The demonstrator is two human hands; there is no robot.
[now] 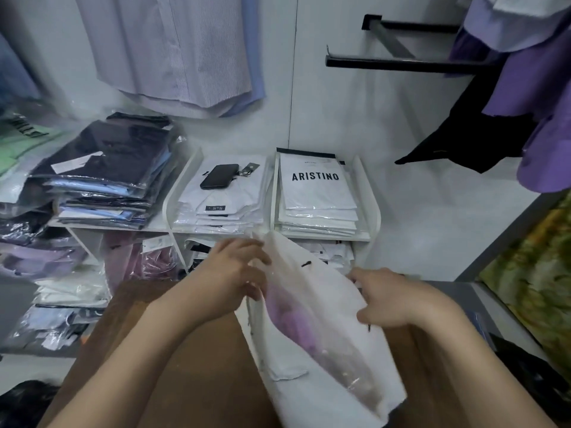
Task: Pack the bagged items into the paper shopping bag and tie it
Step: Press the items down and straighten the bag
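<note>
Pinching with the left grip (234, 273), fingers curled and thumb pressing on the left edge of the mouth of the paper shopping bag (327, 350), just below the middle of the head view. Clasping the same bag's right wall with the right grip (392, 299), thumb lying on the outer face and fingers hooking behind the rim. Holding the white bag tilted over a brown surface (191, 350), mouth pointing toward the upper middle and bottom slanting toward the lower right of the frame. Seeing through the parted mouth a purple bagged item (293, 319) in clear plastic, lying inside. Noticing a short black cord end (309, 263) on the bag's upper wall.

Looking past the bag to a white shelf (375, 211) with upright dividers at the middle of the frame. Finding on it a stack of white packaged shirts (216, 211) with a dark phone (220, 176) lying on top, and just beside it, to the right, a stack marked ARISTINO (315, 193). Glancing at middle left to a pile of dark bagged garments (108, 162). Looking at upper left to hanging pale striped shirts (173, 50), and at upper right to purple garments (531, 88) beside a black rail (401, 63).
</note>
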